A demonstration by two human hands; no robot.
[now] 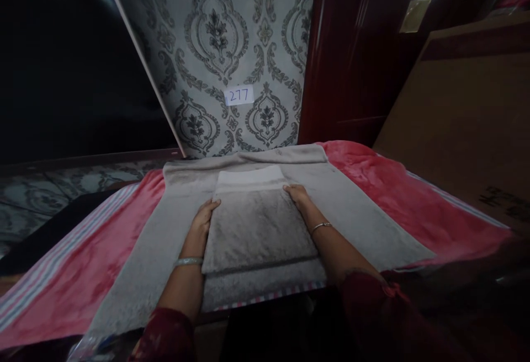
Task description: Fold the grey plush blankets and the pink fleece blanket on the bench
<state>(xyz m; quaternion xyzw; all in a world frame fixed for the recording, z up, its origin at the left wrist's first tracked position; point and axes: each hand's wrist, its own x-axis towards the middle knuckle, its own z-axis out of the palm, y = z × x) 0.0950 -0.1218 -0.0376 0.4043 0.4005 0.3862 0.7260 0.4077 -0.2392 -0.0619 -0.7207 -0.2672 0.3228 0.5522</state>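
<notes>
Folded grey towel (pixel 259 229) lies at the middle of what I see, a thick square pad resting on a larger grey towel (pixel 364 224) spread flat beneath it. A paler, whiter band (pixel 249 177) shows at the pad's far edge.

Hands: my left hand (pixel 205 216) sits against the pad's left edge, fingers bent onto the corner, thumb side toward the pile. My right hand (pixel 298 197) rests on the far right corner, fingers laid flat and close together. Neither hand is closed around the cloth; both press or steady it from the sides. A pale bangle (pixel 189 261) on the left wrist, a thin bracelet (pixel 321 226) on the right. Dark red sleeves (pixel 165 334) at both forearms.

Surface: the spread towel lies across a pink plush blanket (pixel 385 185) that covers the work surface from side to side. Striped edging (pixel 53 257) in blue, white and pink runs along the blanket's left side, and a strip of it shows at the near edge below the towel. The spread towel's far edge is rolled or folded over into a ridge.

Room: dim. Straight ahead, grey damask wallpaper (pixel 215 36) with a small white label reading 277 (pixel 239 95). To its right, a dark red glossy wooden panel (pixel 351 64). Farther right, a large brown cardboard sheet (pixel 464 113) leans near the blanket's edge. Left side is almost black; I cannot tell what is there.
</notes>
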